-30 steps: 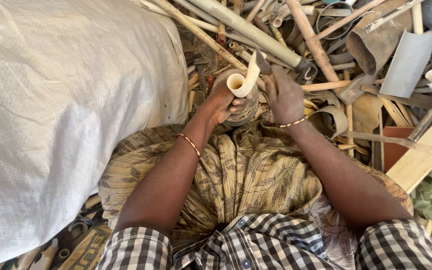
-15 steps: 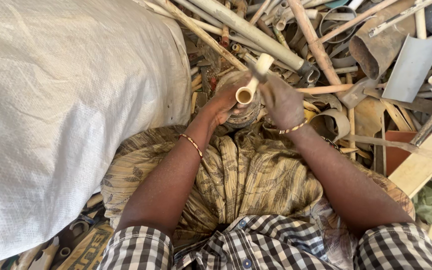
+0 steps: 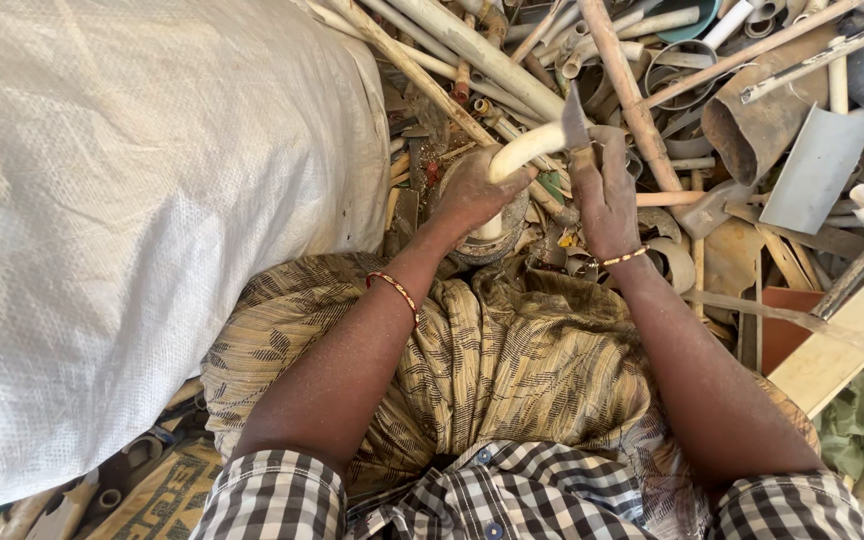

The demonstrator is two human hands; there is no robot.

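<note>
Gripping a curved cream pipe piece (image 3: 524,152), the left hand (image 3: 472,192) has its fingers wrapped tight around the lower part of it, so the pale tube arcs up and to the right out of the fist. The right hand (image 3: 604,195) is closed on the handle of a grey blade (image 3: 574,125), whose pointed metal tip stands up just where the pipe piece ends; blade and pipe meet or nearly meet there, though the exact contact is hard to make out. Both hands sit close together above a round, worn block (image 3: 497,235) that lies just under the left fist. A red-and-gold bangle (image 3: 393,288) circles the left wrist and a beaded bracelet (image 3: 624,257) the right. Below the arms spreads a patterned yellow-brown cloth (image 3: 512,360) over the lap, with checked sleeves at the bottom edge. To the left bulges a big white woven sack (image 3: 142,220). Beyond the hands lies a heap of scrap pipes (image 3: 482,50), sticks and plastic offcuts, with a pale wooden plank (image 3: 852,340) at the right.
</note>
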